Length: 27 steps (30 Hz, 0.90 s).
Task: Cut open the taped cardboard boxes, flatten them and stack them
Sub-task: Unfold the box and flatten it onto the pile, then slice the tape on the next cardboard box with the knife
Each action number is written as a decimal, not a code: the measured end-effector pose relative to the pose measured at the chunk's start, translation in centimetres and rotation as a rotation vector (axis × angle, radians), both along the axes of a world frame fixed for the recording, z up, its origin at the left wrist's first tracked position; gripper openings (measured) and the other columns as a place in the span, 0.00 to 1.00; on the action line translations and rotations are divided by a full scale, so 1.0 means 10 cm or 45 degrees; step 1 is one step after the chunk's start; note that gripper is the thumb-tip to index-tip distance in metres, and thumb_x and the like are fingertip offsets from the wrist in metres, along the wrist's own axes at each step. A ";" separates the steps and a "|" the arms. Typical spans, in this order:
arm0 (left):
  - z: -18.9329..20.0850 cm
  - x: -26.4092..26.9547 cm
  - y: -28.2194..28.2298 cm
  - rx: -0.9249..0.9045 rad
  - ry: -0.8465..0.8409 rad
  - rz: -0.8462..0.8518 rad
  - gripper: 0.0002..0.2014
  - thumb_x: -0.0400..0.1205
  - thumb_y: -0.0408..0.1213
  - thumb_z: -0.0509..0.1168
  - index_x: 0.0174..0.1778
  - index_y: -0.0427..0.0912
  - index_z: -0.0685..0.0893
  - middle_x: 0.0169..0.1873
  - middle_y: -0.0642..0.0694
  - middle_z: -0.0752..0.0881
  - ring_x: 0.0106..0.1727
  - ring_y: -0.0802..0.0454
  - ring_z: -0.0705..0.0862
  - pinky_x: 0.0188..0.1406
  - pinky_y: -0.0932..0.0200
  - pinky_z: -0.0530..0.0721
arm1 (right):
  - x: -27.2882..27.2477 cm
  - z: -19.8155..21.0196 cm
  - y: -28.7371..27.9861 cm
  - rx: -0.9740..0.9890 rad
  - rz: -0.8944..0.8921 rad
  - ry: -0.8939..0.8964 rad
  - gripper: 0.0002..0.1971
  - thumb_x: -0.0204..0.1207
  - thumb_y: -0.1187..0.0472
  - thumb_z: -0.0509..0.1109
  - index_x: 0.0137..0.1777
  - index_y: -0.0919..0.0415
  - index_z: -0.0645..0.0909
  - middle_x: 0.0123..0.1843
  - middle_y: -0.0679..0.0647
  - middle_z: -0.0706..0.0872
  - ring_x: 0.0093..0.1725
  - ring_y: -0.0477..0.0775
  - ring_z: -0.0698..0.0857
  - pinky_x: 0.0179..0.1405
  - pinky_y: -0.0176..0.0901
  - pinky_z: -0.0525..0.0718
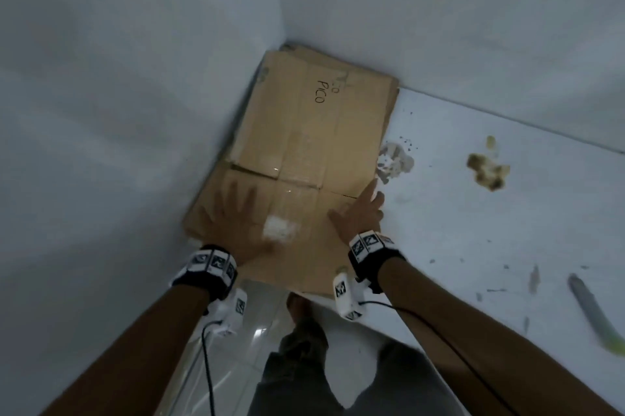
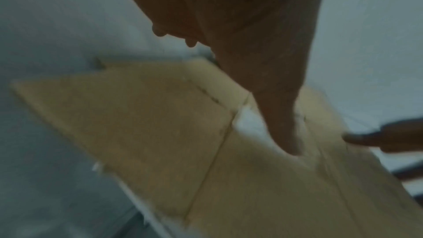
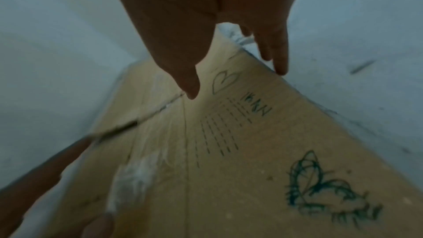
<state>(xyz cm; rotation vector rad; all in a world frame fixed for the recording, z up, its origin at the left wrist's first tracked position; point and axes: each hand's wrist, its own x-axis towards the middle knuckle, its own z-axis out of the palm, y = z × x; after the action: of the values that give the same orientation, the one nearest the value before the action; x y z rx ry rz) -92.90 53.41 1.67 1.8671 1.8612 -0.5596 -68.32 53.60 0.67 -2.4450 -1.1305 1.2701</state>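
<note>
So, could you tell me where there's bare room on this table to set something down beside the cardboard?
The flattened cardboard fills the corner against both walls, with the left hand and right hand spread flat on it. The white tabletop is bare between the brown stain and the blurred tool near the right edge.

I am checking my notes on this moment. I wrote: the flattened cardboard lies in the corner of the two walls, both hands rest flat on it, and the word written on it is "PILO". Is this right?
Nearly. The head view shows the flattened cardboard in the corner, with the left hand and right hand flat on it, but the written word reads "PICO", not "PILO".
</note>
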 end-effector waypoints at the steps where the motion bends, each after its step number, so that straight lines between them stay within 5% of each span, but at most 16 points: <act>1: -0.11 -0.01 -0.01 -0.070 -0.006 -0.083 0.70 0.61 0.85 0.64 0.84 0.59 0.23 0.85 0.42 0.24 0.86 0.28 0.31 0.80 0.21 0.39 | -0.08 -0.02 0.00 -0.007 0.117 -0.089 0.60 0.75 0.42 0.77 0.88 0.52 0.32 0.89 0.60 0.35 0.86 0.74 0.52 0.78 0.72 0.67; 4: -0.31 -0.14 0.09 -0.161 -0.019 -0.197 0.74 0.52 0.89 0.60 0.83 0.61 0.23 0.82 0.42 0.19 0.83 0.27 0.24 0.79 0.18 0.37 | -0.22 -0.06 0.08 0.117 0.575 -0.414 0.62 0.69 0.25 0.69 0.87 0.47 0.30 0.86 0.62 0.25 0.85 0.77 0.34 0.77 0.84 0.49; 7: -0.41 -0.33 0.29 -0.090 -0.058 -0.300 0.73 0.53 0.90 0.57 0.84 0.61 0.25 0.80 0.41 0.17 0.83 0.31 0.22 0.82 0.26 0.32 | -0.22 -0.21 0.28 0.094 0.858 -0.404 0.65 0.62 0.16 0.64 0.87 0.43 0.29 0.85 0.61 0.21 0.83 0.76 0.26 0.78 0.86 0.41; 12: -0.62 -0.53 0.51 0.002 -0.141 -0.398 0.71 0.52 0.93 0.48 0.85 0.62 0.27 0.81 0.45 0.16 0.82 0.38 0.19 0.83 0.30 0.29 | -0.29 -0.53 0.44 -0.021 0.901 -0.447 0.68 0.57 0.11 0.60 0.85 0.43 0.25 0.83 0.62 0.18 0.81 0.76 0.22 0.77 0.84 0.34; 19: -0.63 -0.51 0.50 0.041 -0.156 -0.376 0.71 0.54 0.89 0.59 0.86 0.64 0.29 0.83 0.47 0.19 0.84 0.40 0.21 0.83 0.32 0.28 | -0.29 -0.53 0.46 -0.035 0.895 -0.480 0.68 0.56 0.11 0.58 0.84 0.42 0.23 0.83 0.62 0.17 0.80 0.75 0.20 0.76 0.83 0.29; 23: -0.44 -0.37 0.51 -0.043 -0.072 -0.326 0.72 0.55 0.86 0.65 0.87 0.63 0.31 0.84 0.46 0.22 0.86 0.37 0.25 0.83 0.28 0.33 | -0.32 -0.27 0.45 -0.083 0.879 -0.470 0.63 0.63 0.17 0.64 0.87 0.43 0.31 0.86 0.62 0.24 0.84 0.77 0.29 0.79 0.83 0.38; 25: -0.28 -0.22 0.46 -0.085 0.001 -0.262 0.71 0.59 0.79 0.73 0.88 0.58 0.34 0.87 0.42 0.29 0.88 0.34 0.33 0.84 0.31 0.38 | -0.27 -0.04 0.32 -0.025 0.829 -0.419 0.48 0.75 0.29 0.67 0.88 0.49 0.49 0.90 0.63 0.41 0.87 0.75 0.46 0.82 0.78 0.53; 27: -0.12 0.02 0.28 0.054 -0.058 -0.210 0.60 0.68 0.64 0.79 0.89 0.49 0.51 0.88 0.36 0.46 0.88 0.32 0.49 0.85 0.33 0.51 | -0.11 0.17 0.01 0.074 0.738 -0.355 0.35 0.81 0.36 0.64 0.82 0.54 0.66 0.85 0.62 0.64 0.81 0.69 0.66 0.77 0.67 0.69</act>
<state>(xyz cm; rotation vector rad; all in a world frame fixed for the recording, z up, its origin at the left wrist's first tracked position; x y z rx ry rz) -92.70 56.25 0.46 2.0565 1.7134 -0.5301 -69.38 53.75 2.32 -2.3857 -2.0268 0.9993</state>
